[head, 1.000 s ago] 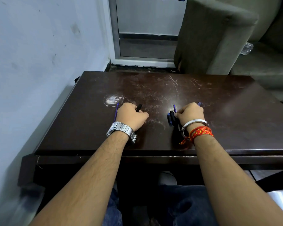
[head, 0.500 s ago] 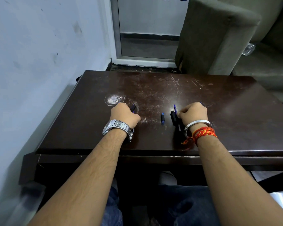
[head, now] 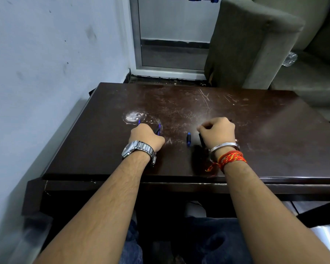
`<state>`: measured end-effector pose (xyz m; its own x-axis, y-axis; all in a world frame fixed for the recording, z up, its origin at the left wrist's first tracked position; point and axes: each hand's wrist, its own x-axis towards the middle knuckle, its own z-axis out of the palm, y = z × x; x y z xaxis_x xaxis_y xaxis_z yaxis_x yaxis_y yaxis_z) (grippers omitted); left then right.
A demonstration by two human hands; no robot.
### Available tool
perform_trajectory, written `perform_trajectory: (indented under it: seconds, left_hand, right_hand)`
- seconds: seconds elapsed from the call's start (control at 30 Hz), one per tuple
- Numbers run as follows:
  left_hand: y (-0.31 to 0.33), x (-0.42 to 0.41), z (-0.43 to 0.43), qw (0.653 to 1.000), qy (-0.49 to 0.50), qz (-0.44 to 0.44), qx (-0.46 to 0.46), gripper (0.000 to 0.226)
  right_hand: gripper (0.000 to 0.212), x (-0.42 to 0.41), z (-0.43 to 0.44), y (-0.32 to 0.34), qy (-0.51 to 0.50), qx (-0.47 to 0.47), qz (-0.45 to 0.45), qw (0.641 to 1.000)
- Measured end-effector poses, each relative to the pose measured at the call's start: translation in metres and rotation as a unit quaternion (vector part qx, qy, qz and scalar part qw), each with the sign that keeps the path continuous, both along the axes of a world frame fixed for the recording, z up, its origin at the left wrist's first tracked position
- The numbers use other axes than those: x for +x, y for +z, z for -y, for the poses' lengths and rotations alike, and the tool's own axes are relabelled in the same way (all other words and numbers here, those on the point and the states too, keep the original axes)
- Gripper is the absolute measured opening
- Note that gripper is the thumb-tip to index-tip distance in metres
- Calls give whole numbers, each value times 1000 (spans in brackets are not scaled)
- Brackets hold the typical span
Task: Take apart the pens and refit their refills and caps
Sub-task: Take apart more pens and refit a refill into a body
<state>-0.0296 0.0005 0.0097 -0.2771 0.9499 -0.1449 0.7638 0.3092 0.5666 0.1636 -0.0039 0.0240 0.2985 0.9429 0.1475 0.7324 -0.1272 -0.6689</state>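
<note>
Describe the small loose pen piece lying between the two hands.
The pen piece is a short stub, dark in the middle with bright blue at both ends, plastic by its look. It lies flat on the brown table, pointing away from the person, between the left hand and right hand, touching neither. Finer detail is too small to tell.

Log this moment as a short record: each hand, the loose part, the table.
left hand: fingers curled, grips a blue-and-black pen
right hand: fingers curled, grips a black pen
loose part: small blue-and-black piece, lies between the hands, touched by neither
table: dark wood, scratched, white mark just beyond the left hand
</note>
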Motion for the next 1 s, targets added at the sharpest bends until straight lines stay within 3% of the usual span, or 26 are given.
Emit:
perform_trajectory:
  seconds: [0.07, 0.13, 0.2, 0.27, 0.43, 0.53, 0.67, 0.8, 1.0]
  left_hand:
    - [3, 2, 2, 999, -3, 28, 43, 29]
    - [7, 4, 4, 993, -19, 75, 89, 30]
    - [10, 6, 7, 985, -39, 116, 125, 34]
    - [10, 8, 10, 978, -67, 126, 149, 34]
    - [8, 7, 12, 964, -118, 174, 164, 22]
    - [7, 9, 13, 958, -124, 219, 137, 22]
    - [6, 11, 11, 941, -120, 306, 82, 23]
    - [2, 10, 11, 931, -152, 323, 77, 21]
    - [2, 9, 12, 930, -164, 316, 88, 20]
  right_hand:
    - [20, -13, 3, 0, 27, 5, -52, 998]
    - [23, -27, 4, -1, 53, -22, -170, 984]
    - [23, -41, 4, 0, 90, -58, -331, 938]
    - [20, -47, 4, 0, 133, -73, -389, 909]
    - [6, -47, 7, 2, 133, -28, -392, 910]
    - [10, -45, 7, 9, 88, 78, -356, 927]
    - [7, -45, 9, 18, 60, 178, -374, 908]
    - [10, -48, 9, 19, 61, 209, -384, 897]
    - [10, -51, 10, 17, 86, 202, -352, 910]
